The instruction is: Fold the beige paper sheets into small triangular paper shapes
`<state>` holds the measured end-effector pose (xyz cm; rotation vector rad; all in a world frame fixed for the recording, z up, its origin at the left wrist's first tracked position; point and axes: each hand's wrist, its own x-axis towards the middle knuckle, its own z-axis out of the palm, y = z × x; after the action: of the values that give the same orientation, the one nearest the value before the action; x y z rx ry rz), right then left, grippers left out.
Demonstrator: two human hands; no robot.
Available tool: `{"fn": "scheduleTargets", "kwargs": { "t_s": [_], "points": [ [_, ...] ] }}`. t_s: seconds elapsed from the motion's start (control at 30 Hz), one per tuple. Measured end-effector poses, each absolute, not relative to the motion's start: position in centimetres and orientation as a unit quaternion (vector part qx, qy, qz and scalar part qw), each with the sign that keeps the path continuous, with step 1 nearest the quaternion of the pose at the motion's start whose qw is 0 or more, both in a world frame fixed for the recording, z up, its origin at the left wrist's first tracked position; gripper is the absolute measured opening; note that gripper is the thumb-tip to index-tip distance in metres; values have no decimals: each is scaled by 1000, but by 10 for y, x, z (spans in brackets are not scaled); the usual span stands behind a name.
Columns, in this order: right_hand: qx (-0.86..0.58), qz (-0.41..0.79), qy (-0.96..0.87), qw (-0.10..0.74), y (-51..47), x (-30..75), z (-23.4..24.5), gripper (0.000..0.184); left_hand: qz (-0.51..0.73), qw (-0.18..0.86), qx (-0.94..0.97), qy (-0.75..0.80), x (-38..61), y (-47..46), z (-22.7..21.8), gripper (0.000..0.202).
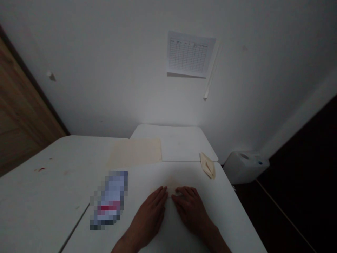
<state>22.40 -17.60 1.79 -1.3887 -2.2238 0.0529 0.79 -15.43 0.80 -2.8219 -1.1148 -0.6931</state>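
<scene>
The left hand (149, 218) and the right hand (191, 211) are being held open and flat, almost touching each other, on a pale paper sheet (170, 182) lying on the white worktop (226, 207) — a folded paper (207, 166) is being kept to the right, a blurred item (109, 200) to the left.

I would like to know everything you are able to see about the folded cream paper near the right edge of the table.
The folded cream paper is a pale, matte sheet creased into a narrow, pointed shape, with a darker line along its fold. It lies flat at the right edge of the white table, apparently across the seam with the table behind. Only the tabletop seems to touch it; the left hand and right hand rest apart from it.
</scene>
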Motion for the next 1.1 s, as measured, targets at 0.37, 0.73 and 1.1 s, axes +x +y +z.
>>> {"fn": "scheduleTargets", "kwargs": {
  "t_s": [0.37, 0.73, 1.1],
  "points": [
    [-550, -5, -805, 224, -181, 224, 21, 25, -208, -10, -910, -358, 10, -153, 8, 49],
    [-584, -22, -782, 217, -187, 250, 23, 24, -202, -10, -909, -364, 11, -153, 9, 49],
    [-625, -64, -749, 210, -197, 283, 15, 19, -196, 6, -913, -359, 11, -153, 6, 48]
  ]
}}
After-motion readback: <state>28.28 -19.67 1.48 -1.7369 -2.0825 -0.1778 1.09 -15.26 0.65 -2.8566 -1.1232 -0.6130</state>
